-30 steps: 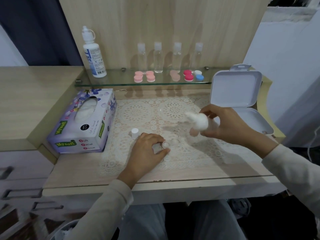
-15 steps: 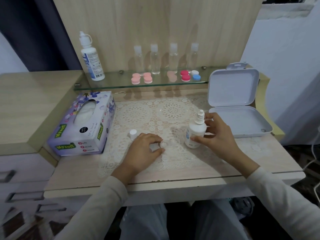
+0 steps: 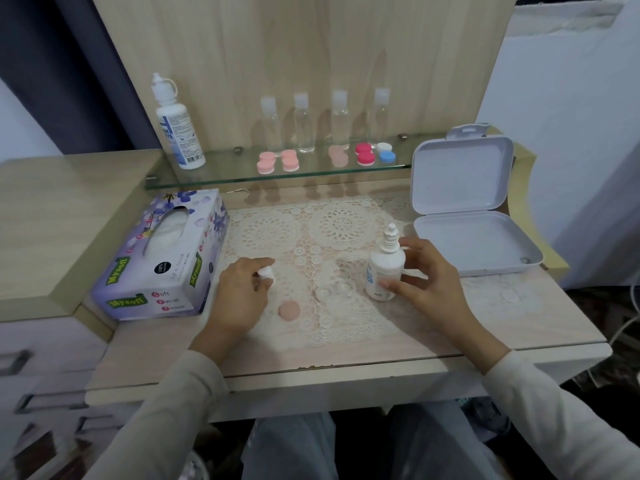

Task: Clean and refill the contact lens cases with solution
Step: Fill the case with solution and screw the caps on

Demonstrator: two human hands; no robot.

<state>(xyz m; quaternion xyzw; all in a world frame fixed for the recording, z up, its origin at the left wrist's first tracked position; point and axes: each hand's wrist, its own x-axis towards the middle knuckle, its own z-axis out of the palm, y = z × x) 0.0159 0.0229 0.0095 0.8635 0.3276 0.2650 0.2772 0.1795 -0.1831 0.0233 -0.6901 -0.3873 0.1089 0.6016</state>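
Solution bottle (image 3: 385, 268), uncapped and upright on the lace mat (image 3: 339, 223), held about its presumably light, squeezable body by the right hand (image 3: 424, 282); left hand (image 3: 239, 296) pinches the white cap (image 3: 266, 273); the small, clear, probably slippery lens case (image 3: 332, 292) lies between them, beside a pink lid (image 3: 289, 310).

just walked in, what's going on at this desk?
A person is working on contact lens cases. The left hand pinches a small white cap; the right hand holds the uncapped bottle upright on the lace mat. A clear open case and a pink lid lie between the hands.
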